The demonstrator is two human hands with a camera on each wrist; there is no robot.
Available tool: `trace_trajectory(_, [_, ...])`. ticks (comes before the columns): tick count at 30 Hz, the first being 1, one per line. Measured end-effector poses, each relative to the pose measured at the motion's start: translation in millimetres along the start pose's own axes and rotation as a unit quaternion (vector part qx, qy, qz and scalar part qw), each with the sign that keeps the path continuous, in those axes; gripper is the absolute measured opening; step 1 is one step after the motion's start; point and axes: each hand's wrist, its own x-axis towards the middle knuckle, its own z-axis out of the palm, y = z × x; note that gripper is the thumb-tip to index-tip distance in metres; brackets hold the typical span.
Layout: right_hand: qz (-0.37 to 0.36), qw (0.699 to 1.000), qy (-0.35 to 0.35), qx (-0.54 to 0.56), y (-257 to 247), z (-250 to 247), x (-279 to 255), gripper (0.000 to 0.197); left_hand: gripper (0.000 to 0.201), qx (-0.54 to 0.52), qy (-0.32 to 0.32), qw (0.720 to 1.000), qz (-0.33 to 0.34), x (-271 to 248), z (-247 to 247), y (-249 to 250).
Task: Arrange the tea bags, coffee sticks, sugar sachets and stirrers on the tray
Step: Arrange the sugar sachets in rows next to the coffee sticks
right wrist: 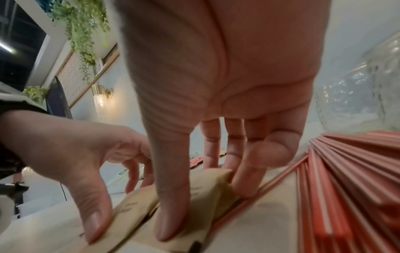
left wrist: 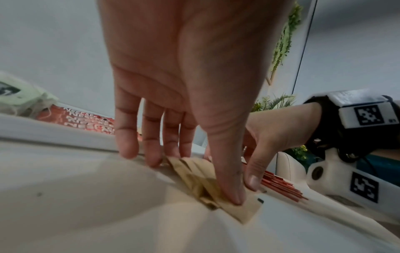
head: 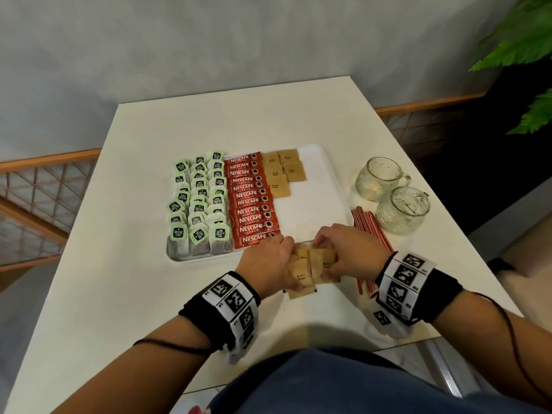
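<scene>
A loose pile of brown sugar sachets (head: 310,268) lies on the table at the white tray's (head: 334,180) near edge. My left hand (head: 286,255) pinches its left side, thumb (left wrist: 229,179) pressed on top. On its right side my right hand (head: 334,258) pinches it too, thumb (right wrist: 171,205) down on a sachet (right wrist: 207,184). The tray holds rows of green-tagged tea bags (head: 198,201), red coffee sticks (head: 251,201) and several sugar sachets (head: 282,171) at its far end. Red stirrers (head: 366,222) lie on the table right of the tray, under my right wrist.
Two empty glass cups (head: 378,177) (head: 401,209) stand right of the stirrers, near the table's right edge. A green plant (head: 522,55) hangs at the upper right. The tray's right part (head: 310,210) is bare white.
</scene>
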Motion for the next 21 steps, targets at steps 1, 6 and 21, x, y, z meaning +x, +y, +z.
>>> trace_trajectory(1, [0.002, 1.000, 0.000, 0.005, 0, 0, 0, 0.060, 0.072, -0.026, -0.004, 1.000, -0.010, 0, 1, 0])
trace_trajectory(6, [-0.022, 0.999, -0.001, 0.042, 6, -4, 0, 0.024, 0.037, -0.169, -0.030, 0.985, -0.017, 0, 0, -13])
trace_trajectory(21, [0.004, 0.962, -0.025, 0.273, -15, -4, 13, 0.034, 0.030, -0.488, -0.051, 0.870, -0.048, -3, -6, -20])
